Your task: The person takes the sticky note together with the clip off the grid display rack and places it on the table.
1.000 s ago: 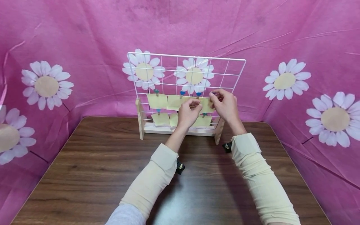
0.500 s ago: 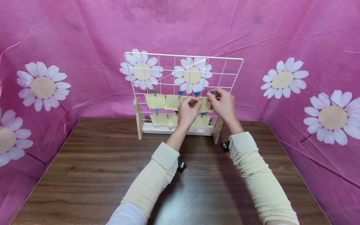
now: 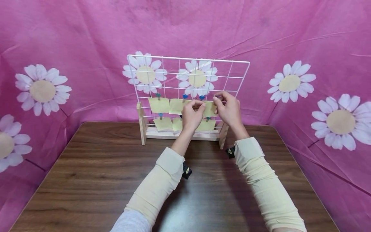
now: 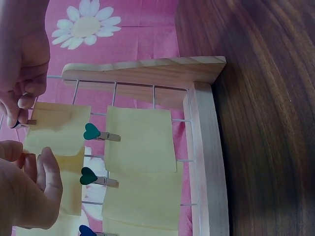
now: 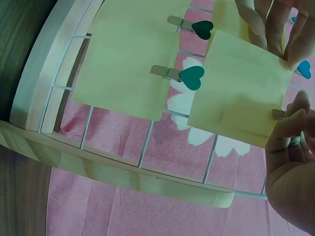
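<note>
At the right end of the upper row on a white wire grid rack, both hands work on a yellow paper note. My left hand pinches one corner of it between thumb and fingertips. At another corner, my right hand pinches a small wooden clothespin with a dark end, mostly covered by the fingers; its tip lies over the note's edge. Other yellow notes hang alongside and below, pinned by clothespins with green hearts and blue hearts.
Wooden feet and a pale wooden base bar carry the rack near the back of a brown wood-grain table. Pink cloth printed with white daisies hangs behind and at both sides.
The head view drifts slightly, so the rack sits a little farther left. Both hands stay at the same note, keeping nearly the same pose.
</note>
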Available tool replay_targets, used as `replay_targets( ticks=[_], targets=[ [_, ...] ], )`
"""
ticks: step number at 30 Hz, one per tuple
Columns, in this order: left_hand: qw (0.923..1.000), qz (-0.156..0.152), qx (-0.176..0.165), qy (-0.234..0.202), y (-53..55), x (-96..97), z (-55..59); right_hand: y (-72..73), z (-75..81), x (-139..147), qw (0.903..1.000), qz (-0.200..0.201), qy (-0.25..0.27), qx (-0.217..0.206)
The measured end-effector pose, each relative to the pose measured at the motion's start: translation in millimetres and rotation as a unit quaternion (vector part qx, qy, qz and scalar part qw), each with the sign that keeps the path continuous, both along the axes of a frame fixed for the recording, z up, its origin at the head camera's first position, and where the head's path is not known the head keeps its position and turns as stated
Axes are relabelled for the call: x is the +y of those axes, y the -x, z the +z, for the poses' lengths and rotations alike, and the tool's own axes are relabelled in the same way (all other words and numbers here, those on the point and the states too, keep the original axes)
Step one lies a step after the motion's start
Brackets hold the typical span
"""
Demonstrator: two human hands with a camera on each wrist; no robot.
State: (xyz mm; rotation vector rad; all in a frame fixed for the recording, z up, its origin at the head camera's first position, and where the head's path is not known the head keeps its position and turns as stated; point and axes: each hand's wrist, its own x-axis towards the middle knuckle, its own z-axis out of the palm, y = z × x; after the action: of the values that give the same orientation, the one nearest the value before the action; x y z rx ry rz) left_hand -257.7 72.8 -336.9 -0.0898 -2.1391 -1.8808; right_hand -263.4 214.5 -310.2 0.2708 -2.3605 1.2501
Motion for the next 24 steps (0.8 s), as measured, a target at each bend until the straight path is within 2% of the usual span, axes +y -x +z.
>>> replay_targets(
  ticks=[13,17,24],
  targets=[
    [0.9994,0.011,0.019,0.027,1.0,-4.4,2.4,-0.1,-4.4,-4,0.9987,-0.018,-0.009,0.048],
    [0.9992,0.012,0.027,0.029,0.0,-7.6,4.0,0.3,-6.8,-5,0.9968,-0.02,0.01,0.077],
    [0.9998,0.005,0.015,0.012,-3.1,-11.8,1.2,-0.7,-10.5,-7,0.9885,-0.029,0.045,0.141]
  ],
)
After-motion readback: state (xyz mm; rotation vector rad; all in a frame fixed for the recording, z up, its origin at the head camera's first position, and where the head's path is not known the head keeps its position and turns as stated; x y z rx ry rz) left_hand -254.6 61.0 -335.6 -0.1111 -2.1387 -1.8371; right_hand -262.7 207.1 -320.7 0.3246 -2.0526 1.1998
